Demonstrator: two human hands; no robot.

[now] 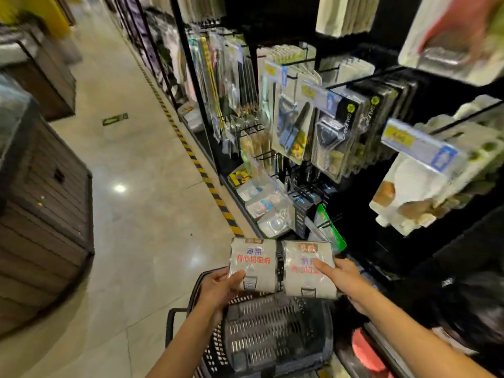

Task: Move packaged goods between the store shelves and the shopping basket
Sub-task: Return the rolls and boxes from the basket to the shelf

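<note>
The left hand [218, 289] gripped the left pack [253, 266] at its lower left corner, with the thumb pressed on the printed front and the fingers hidden behind it. Nearly the whole pack rose above and to the right of that grip. The right hand [343, 279] held the right pack [308, 271] by its right edge, the thumb laid across the front toward the middle and the fingers out of sight behind. That pack extended left of the hand. Both were flat grey packets with red and blue print facing the camera. They were held side by side with their inner edges just beside each other, a narrow dark strip between them.

The two packs hung in the air over the far rim of the black shopping basket [272, 323], not resting on it. The left pack was over the far left corner and the right pack nearer the far right corner. The basket stood on the pale tiled floor [136, 186] beside the store shelves [327, 118], where blister packs hung on pegs. Yellow and black tape [191, 156] ran along the shelf base.
</note>
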